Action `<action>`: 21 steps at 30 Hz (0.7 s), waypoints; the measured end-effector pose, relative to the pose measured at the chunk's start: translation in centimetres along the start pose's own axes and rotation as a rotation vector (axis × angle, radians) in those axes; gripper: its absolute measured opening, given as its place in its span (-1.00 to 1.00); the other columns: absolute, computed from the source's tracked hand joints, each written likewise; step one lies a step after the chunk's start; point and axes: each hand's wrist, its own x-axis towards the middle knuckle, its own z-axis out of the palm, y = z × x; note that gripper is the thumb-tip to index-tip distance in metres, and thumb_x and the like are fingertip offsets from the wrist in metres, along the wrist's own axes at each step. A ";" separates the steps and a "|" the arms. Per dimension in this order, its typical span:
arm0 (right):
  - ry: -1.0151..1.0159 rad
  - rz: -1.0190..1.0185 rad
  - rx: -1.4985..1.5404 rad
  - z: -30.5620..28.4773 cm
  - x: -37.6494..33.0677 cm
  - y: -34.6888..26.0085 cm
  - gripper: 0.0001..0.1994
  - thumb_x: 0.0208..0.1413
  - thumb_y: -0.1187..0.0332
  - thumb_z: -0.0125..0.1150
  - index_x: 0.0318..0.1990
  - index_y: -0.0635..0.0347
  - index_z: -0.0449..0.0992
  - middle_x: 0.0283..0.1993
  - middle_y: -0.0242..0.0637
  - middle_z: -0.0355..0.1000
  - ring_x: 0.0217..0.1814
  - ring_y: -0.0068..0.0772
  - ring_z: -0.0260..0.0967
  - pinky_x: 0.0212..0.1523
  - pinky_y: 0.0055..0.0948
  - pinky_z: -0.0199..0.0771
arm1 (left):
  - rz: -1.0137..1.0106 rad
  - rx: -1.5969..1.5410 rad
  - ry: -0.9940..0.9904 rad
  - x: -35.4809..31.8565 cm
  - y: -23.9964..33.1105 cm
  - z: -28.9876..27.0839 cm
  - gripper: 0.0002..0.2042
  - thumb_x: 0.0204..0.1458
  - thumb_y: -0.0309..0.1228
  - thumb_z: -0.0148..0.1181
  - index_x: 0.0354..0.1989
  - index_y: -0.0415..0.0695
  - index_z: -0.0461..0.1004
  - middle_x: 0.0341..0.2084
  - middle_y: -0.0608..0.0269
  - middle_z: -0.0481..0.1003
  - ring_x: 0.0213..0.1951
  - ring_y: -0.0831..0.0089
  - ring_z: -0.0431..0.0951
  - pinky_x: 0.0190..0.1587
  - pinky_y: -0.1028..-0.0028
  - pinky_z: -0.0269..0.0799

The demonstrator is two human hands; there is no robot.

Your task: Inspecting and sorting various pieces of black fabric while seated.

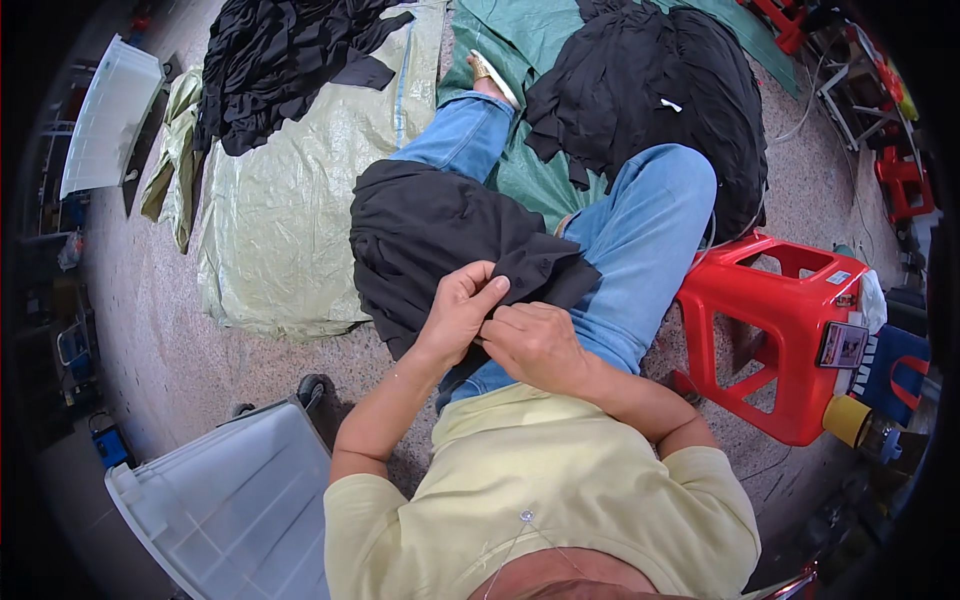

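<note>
A piece of black fabric point(430, 225) lies bunched over my lap, its folded end resting across my right thigh. My left hand point(460, 312) pinches an edge of it between thumb and fingers. Close beside, my right hand point(537, 345) is curled closed on the same fabric, with the knuckles up. The fingertips of the right hand are mostly hidden, so anything small between them cannot be made out. Both hands nearly touch in front of my waist.
Heaps of black cloth lie ahead, one pile point(285, 60) on a pale woven sheet point(275, 240), another pile point(650, 90) on a green sheet point(490, 30). To the right stands a red plastic stool point(770, 400). Whitish plastic bins point(235, 500) are at the left.
</note>
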 end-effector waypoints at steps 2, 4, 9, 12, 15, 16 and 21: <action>0.084 0.017 0.009 -0.2 0.7 0.1 -0.81 -0.19 0.47 0.41 -0.38 0.12 0.52 -0.51 -0.36 0.34 -0.46 -0.32 0.41 -0.47 -0.34 0.30 | -0.030 0.023 -0.048 -0.2 0.3 -1.1 -0.92 0.18 -0.48 0.22 -0.36 -0.19 0.50 -0.48 0.53 0.45 -0.45 0.82 0.33 -0.43 0.68 0.28; 0.080 0.063 -0.040 -1.2 0.9 -0.1 -0.76 -0.23 0.46 0.44 -0.38 0.10 0.48 -0.50 -0.36 0.33 -0.44 -0.26 0.37 -0.42 -0.29 0.21 | -0.002 0.072 -0.077 -0.6 -0.1 -1.7 -0.92 0.15 -0.49 0.25 -0.37 -0.19 0.52 -0.47 0.51 0.48 -0.42 0.81 0.36 -0.39 0.68 0.31; -0.011 0.130 -0.196 -2.5 0.7 0.1 -0.75 -0.20 0.46 0.37 -0.29 0.13 0.50 -0.32 -0.31 0.36 -0.22 -0.22 0.34 -0.21 -0.25 0.21 | 0.187 0.315 -0.020 -0.3 -1.6 -1.7 -0.91 0.17 -0.51 0.21 -0.27 -0.29 0.56 -0.43 0.51 0.50 -0.36 0.78 0.39 -0.31 0.66 0.35; 0.086 0.047 -0.209 -3.0 1.5 -0.1 -0.76 -0.22 0.52 0.34 -0.32 0.20 0.47 -0.18 -0.21 0.42 -0.08 -0.13 0.39 -0.02 -0.18 0.30 | 0.246 0.354 0.064 -0.5 -1.5 -1.2 -0.90 0.18 -0.49 0.20 -0.29 -0.29 0.56 -0.46 0.44 0.50 -0.38 0.74 0.40 -0.32 0.63 0.35; 0.144 -0.090 0.000 -2.4 1.0 0.8 -0.75 -0.23 0.59 0.34 -0.32 0.22 0.47 -0.32 -0.17 0.43 -0.27 -0.05 0.41 -0.22 -0.15 0.37 | 0.771 0.637 0.302 -1.4 0.7 0.6 -0.87 0.04 -0.52 0.29 -0.35 -0.33 0.49 -0.53 0.12 0.43 -0.55 0.34 0.43 -0.42 0.49 0.34; 0.145 -0.101 -0.002 -2.5 0.8 0.6 -0.75 -0.23 0.59 0.34 -0.32 0.22 0.47 -0.32 -0.17 0.43 -0.27 -0.05 0.41 -0.22 -0.15 0.37 | 0.782 0.636 0.307 -1.4 1.3 0.7 -0.87 0.04 -0.52 0.29 -0.35 -0.33 0.49 -0.53 0.12 0.43 -0.55 0.34 0.43 -0.42 0.49 0.34; 0.052 0.113 0.120 -2.6 0.8 1.1 -0.79 -0.14 0.64 0.33 -0.31 0.22 0.49 -0.39 -0.18 0.41 -0.35 -0.10 0.40 -0.36 -0.27 0.34 | 0.776 0.755 0.257 -1.4 2.1 -0.4 -0.85 0.03 -0.53 0.32 -0.44 -0.34 0.47 -0.59 0.20 0.40 -0.54 0.44 0.34 -0.46 0.49 0.26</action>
